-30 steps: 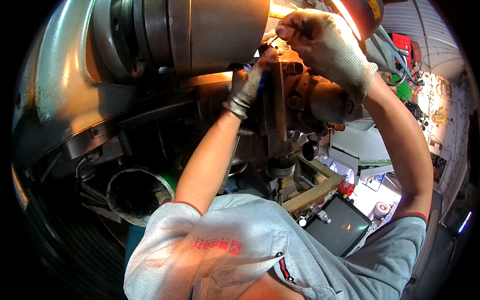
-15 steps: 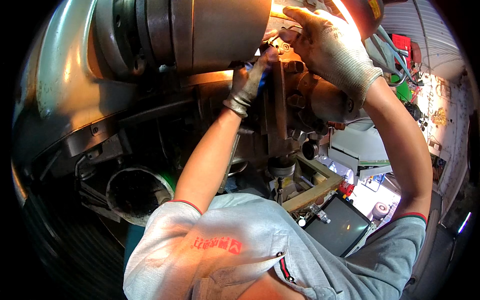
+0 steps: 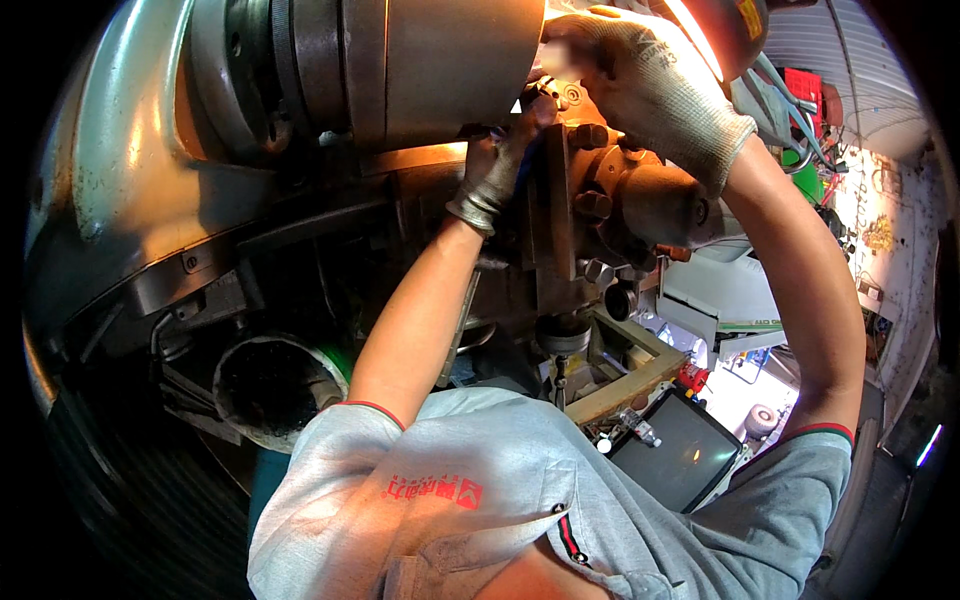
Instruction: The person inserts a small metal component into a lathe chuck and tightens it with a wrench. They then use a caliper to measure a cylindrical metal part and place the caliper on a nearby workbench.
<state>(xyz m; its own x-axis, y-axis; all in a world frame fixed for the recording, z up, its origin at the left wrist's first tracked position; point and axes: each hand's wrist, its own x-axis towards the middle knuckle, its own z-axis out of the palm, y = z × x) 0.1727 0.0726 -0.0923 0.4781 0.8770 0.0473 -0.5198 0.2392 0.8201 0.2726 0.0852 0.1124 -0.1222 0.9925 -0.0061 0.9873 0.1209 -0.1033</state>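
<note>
Evidently Fine Work in a Tight Corner

Up at the far middle, the right hand (image 3: 655,95) reaches over a bolted metal block (image 3: 562,195), fingers curled; the fingertips are blurred, so I cannot tell whether they pinch anything. The left hand (image 3: 495,165) comes in from the near left, its fingers at the block's far end, near a small round fitting (image 3: 572,93). Those fingers are partly hidden, and whether they grip or merely steady cannot be told.

The block sits just right of a broad steel cylinder (image 3: 455,75), with square-headed bolts (image 3: 592,136) on its right. It will probably handle as heavy and stiff, perhaps slick if oily; its flat sides look the safest hold. The fitting looks hard and fiddly for gloved fingers, best taken at its outer rim.

Farther right, a lamp (image 3: 735,35) hangs close to the right hand. On the near right are a wooden frame (image 3: 625,390) and, nearer again, a clear bottle (image 3: 643,430) beside a dark panel (image 3: 680,455).
</note>
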